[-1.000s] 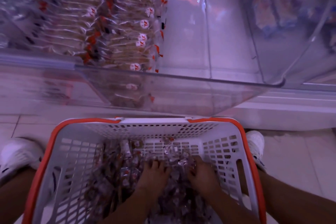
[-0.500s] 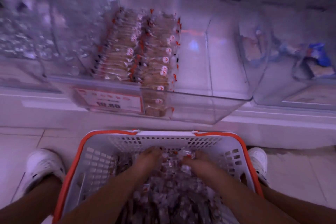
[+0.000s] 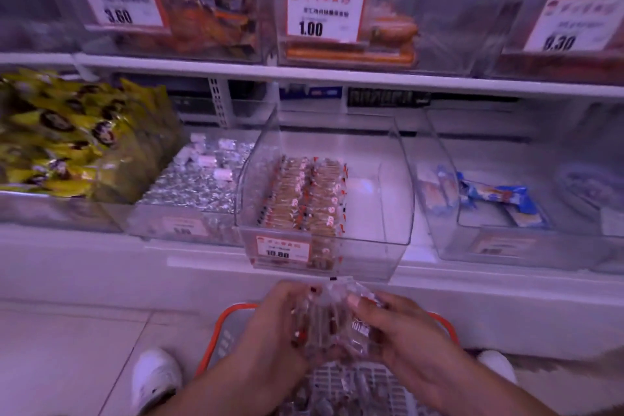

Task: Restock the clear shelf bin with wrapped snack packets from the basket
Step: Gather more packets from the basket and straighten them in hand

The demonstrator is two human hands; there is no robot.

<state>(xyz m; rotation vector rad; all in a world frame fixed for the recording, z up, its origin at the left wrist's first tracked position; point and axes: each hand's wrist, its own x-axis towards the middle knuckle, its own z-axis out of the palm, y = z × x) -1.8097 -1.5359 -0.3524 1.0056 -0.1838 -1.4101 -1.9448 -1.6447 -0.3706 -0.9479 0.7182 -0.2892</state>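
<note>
Clear plastic bin (image 3: pixel 388 199) sits on the low shelf, straight ahead; two neat rows of packets (image 3: pixel 304 199) fill its left side, the right side bare. Both hands are raised just below its front wall, above the orange-rimmed basket (image 3: pixel 216 324) on the floor. Left hand (image 3: pixel 273 324) and right hand (image 3: pixel 401 331) curl around one bundle of wrapped packets (image 3: pixel 329 317), pressed between them, probably so the stack stays squared for slotting beside the rows. More packets lie in the basket.

Dim, purple-tinted light; soft motion blur throughout, worst on the hands (image 3: pixel 341 331). Wide-angle bending curves the shelves (image 3: pixel 304 78) above them.
</note>
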